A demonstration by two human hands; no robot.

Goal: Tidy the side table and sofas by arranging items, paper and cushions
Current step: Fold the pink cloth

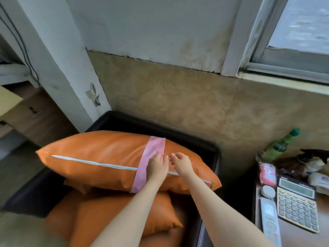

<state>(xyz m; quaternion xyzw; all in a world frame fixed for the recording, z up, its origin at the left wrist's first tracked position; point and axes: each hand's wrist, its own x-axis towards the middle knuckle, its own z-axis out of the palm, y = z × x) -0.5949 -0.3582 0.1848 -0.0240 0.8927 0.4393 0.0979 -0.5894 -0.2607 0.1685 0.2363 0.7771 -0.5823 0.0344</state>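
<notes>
A: Left hand (157,165) fingers curled onto pink band (148,164); right hand (181,164) loosely curled on cushion, gripping nothing.
B: Cushion location?
A: Orange cushion (99,157) atop others on black sofa (204,147).

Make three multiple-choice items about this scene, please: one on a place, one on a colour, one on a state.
1. Where does the calculator lie?
A. On the side table at the right
B. On the top cushion
C. On the window sill

2. What colour is the band across the top cushion?
A. Green
B. Pink
C. White

3. How are the two hands?
A. Both hang off the cushion
B. Both rest with curled fingers on the top cushion
C. One lifts the calculator

Answers: 1 A, it lies beside a remote control. 2 B, a pink strip crosses the orange cover. 3 B, the left hand and right hand meet at the band.
</notes>
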